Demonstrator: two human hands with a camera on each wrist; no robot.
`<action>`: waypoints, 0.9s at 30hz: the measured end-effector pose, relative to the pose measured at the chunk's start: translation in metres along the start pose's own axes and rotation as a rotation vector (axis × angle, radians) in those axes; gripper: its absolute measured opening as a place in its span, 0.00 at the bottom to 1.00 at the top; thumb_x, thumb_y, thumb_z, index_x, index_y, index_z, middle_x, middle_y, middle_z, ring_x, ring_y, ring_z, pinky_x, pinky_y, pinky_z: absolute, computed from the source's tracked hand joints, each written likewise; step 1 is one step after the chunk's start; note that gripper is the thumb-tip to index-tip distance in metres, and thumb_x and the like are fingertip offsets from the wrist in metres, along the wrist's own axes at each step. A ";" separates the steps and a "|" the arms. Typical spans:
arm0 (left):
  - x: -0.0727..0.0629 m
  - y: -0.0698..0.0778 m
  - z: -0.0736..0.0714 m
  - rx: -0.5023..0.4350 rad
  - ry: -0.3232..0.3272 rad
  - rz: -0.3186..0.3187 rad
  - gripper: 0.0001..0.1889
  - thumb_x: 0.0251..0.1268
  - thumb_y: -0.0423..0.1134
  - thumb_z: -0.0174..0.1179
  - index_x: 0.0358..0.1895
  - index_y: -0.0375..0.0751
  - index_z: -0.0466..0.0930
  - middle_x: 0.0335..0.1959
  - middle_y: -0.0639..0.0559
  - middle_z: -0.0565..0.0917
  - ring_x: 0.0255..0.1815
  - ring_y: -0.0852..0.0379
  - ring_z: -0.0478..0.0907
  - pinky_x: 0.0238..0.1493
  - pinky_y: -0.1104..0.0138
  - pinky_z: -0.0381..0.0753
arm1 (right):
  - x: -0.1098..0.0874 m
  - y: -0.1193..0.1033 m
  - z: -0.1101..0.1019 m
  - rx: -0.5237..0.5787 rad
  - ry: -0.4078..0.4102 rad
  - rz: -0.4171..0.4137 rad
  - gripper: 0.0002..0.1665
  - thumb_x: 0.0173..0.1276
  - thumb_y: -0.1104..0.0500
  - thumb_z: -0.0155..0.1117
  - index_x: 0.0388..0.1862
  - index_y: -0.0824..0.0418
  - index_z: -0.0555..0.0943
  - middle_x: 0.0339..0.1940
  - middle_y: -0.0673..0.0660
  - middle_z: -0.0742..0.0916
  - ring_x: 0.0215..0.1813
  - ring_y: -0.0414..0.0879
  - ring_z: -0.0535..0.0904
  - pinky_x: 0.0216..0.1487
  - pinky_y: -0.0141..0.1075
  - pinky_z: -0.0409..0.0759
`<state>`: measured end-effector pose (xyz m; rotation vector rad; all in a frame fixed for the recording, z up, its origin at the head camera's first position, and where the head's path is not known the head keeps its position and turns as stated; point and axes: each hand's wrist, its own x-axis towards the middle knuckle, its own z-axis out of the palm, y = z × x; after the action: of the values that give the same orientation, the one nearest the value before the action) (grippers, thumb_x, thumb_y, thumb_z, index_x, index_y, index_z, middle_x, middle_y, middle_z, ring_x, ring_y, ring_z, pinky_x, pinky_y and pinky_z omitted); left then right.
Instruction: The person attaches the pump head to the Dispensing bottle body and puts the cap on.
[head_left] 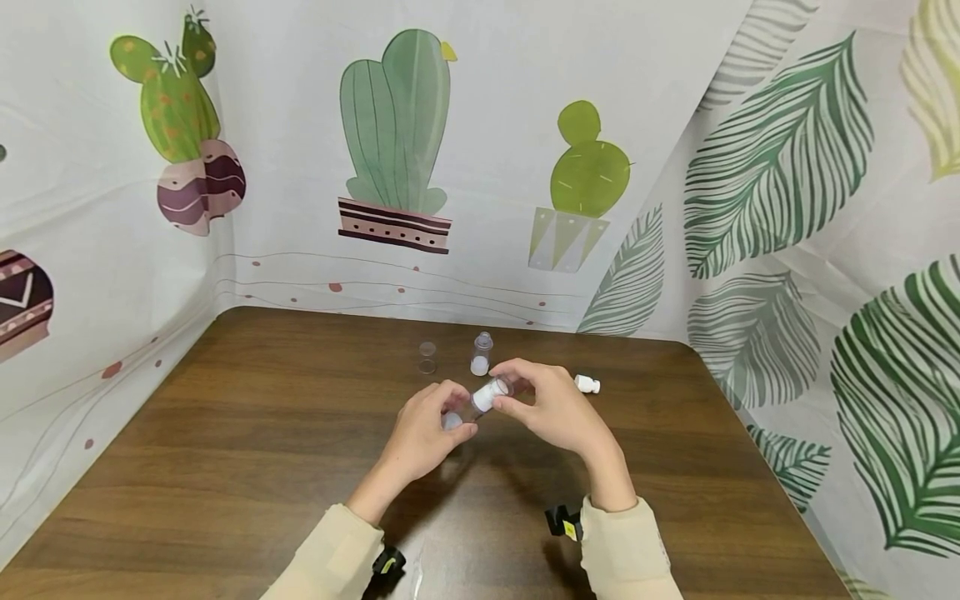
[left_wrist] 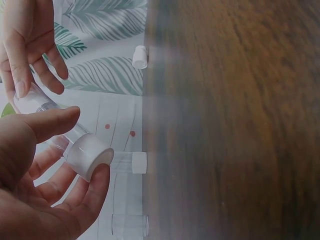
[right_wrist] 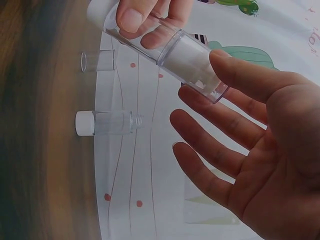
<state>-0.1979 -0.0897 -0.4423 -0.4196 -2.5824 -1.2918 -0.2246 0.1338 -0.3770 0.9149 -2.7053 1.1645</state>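
Observation:
Both hands hold a clear cylindrical bottle [head_left: 491,393] tilted above the table. My left hand [head_left: 422,427] grips its lower part, with the thumb and fingers round the clear body near the white base [left_wrist: 89,154]. At the upper end, my right hand [head_left: 558,406] pinches the clear cap [right_wrist: 215,89] between thumb and index finger, while its other fingers spread apart. A white part [right_wrist: 186,60] shows through the clear wall at that end. Behind the hands a second clear bottle [head_left: 481,354] with a white base stands upright, its narrow neck uncovered.
A loose clear cap [head_left: 427,357] stands left of the second bottle. To the right, a small white pump top [head_left: 587,384] lies on its side. The brown wooden table [head_left: 247,433] ends at a printed cloth backdrop [head_left: 495,283] at the back.

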 end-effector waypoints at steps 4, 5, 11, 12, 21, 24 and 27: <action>0.000 0.000 0.000 0.008 0.006 0.014 0.18 0.57 0.36 0.81 0.48 0.48 0.83 0.44 0.53 0.87 0.46 0.54 0.83 0.50 0.56 0.81 | 0.000 0.000 0.001 -0.003 0.001 0.002 0.16 0.70 0.58 0.77 0.55 0.54 0.86 0.39 0.43 0.90 0.44 0.40 0.87 0.49 0.40 0.83; 0.000 -0.001 0.000 0.013 0.008 0.020 0.18 0.57 0.36 0.81 0.48 0.48 0.83 0.44 0.53 0.87 0.46 0.54 0.83 0.50 0.56 0.81 | 0.000 0.000 0.001 -0.005 0.002 -0.002 0.16 0.70 0.58 0.77 0.55 0.55 0.86 0.39 0.43 0.90 0.43 0.40 0.87 0.48 0.39 0.83; 0.001 -0.001 0.000 0.052 0.033 0.076 0.19 0.55 0.36 0.82 0.47 0.48 0.83 0.42 0.52 0.87 0.44 0.54 0.84 0.47 0.57 0.81 | 0.000 -0.001 0.002 0.003 0.020 -0.014 0.18 0.68 0.59 0.78 0.55 0.58 0.87 0.38 0.45 0.91 0.42 0.40 0.87 0.47 0.39 0.83; 0.001 -0.001 -0.001 0.059 0.038 0.083 0.19 0.54 0.36 0.82 0.46 0.48 0.83 0.41 0.52 0.87 0.43 0.54 0.83 0.46 0.57 0.81 | 0.000 -0.001 0.002 0.006 0.023 -0.010 0.18 0.68 0.59 0.79 0.55 0.58 0.87 0.38 0.45 0.91 0.42 0.40 0.87 0.47 0.39 0.83; 0.001 0.002 -0.003 0.051 0.032 0.082 0.20 0.52 0.36 0.84 0.46 0.49 0.84 0.39 0.54 0.86 0.43 0.49 0.85 0.46 0.57 0.80 | -0.002 -0.003 0.001 0.035 0.036 0.025 0.18 0.67 0.59 0.79 0.54 0.58 0.88 0.38 0.46 0.91 0.42 0.39 0.87 0.47 0.47 0.85; 0.001 0.003 -0.003 0.056 0.040 0.091 0.20 0.52 0.36 0.84 0.46 0.48 0.85 0.39 0.53 0.86 0.42 0.48 0.85 0.45 0.56 0.79 | -0.001 -0.004 0.000 0.042 0.039 0.032 0.18 0.66 0.59 0.80 0.54 0.59 0.88 0.38 0.46 0.91 0.41 0.40 0.87 0.46 0.45 0.86; 0.001 0.004 -0.004 0.065 0.047 0.097 0.20 0.52 0.36 0.84 0.46 0.48 0.85 0.38 0.53 0.86 0.42 0.48 0.84 0.45 0.56 0.78 | 0.000 -0.005 0.001 0.042 0.037 0.036 0.19 0.66 0.60 0.80 0.55 0.61 0.88 0.38 0.47 0.91 0.41 0.40 0.87 0.46 0.46 0.86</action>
<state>-0.1973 -0.0908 -0.4368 -0.4902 -2.5245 -1.1684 -0.2223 0.1308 -0.3745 0.8439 -2.6894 1.2361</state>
